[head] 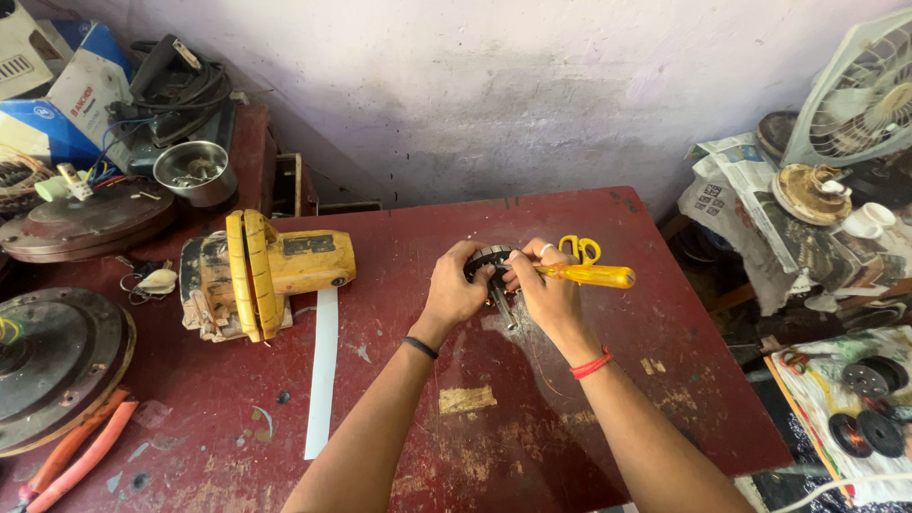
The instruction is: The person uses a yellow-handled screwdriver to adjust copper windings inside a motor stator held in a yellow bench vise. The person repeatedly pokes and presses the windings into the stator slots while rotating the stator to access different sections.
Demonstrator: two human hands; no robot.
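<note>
While my left hand (454,290) curls closed around the small round motor core (486,258) with its steel shaft (504,306), just right of the yellow power tool (271,271), my right hand (546,290) grips a yellow-handled screwdriver (589,275) tight against it, near yellow scissors (579,249).

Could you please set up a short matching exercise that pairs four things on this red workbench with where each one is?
Things:
1. screwdriver
2. power tool
3. pliers
4. scissors

Places:
A. near left corner of the table, orange handles
B. just behind the right hand, yellow loops showing
C. in the right hand, tip at the motor part that the left hand grips
D. left of the hands, beside a white strip

Pairs: 1-C, 2-D, 3-A, 4-B
</note>
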